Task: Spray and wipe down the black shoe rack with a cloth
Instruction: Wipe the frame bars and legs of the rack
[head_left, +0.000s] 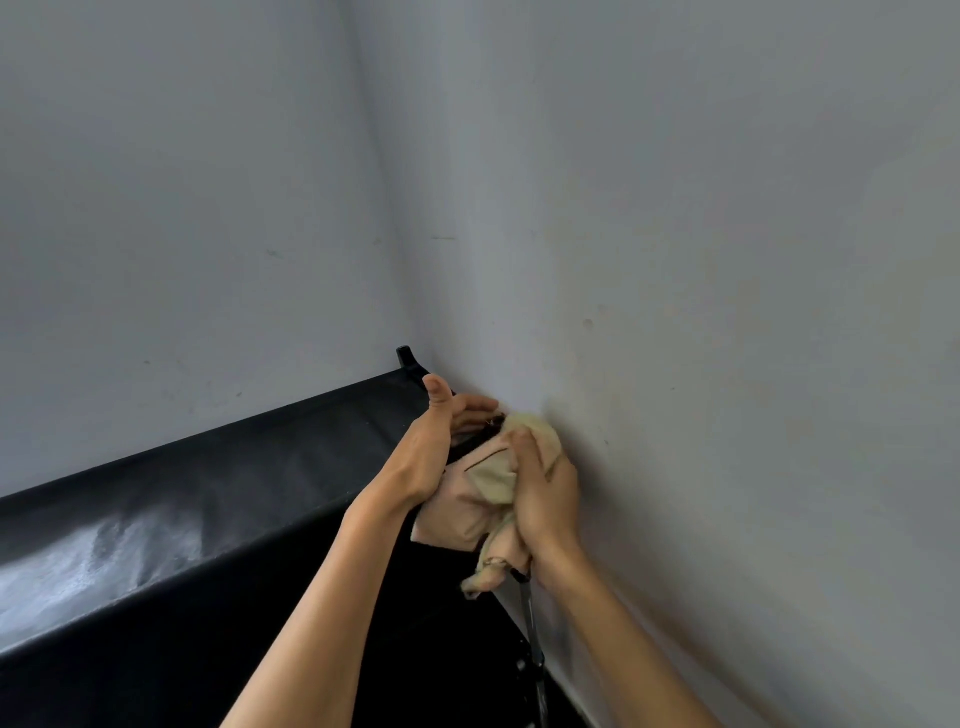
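Note:
The black shoe rack (218, 488) runs from the lower left to the wall corner, its top sheet glossy with a pale sheen. At the rack's right end my right hand (545, 493) grips a bunched beige and pale yellow cloth (483, 499) against the side bar. My left hand (441, 436) is beside it at the top right corner, thumb up, fingers curled over the rack's end bar and the cloth's edge. A frayed end of the cloth hangs below my right hand. No spray bottle is in view.
Two grey walls meet in a corner right behind the rack's end. A black upright post (408, 359) sticks up at the far corner. The right wall (727, 364) stands close beside my right hand. The rack's thin side leg (535, 644) drops below the cloth.

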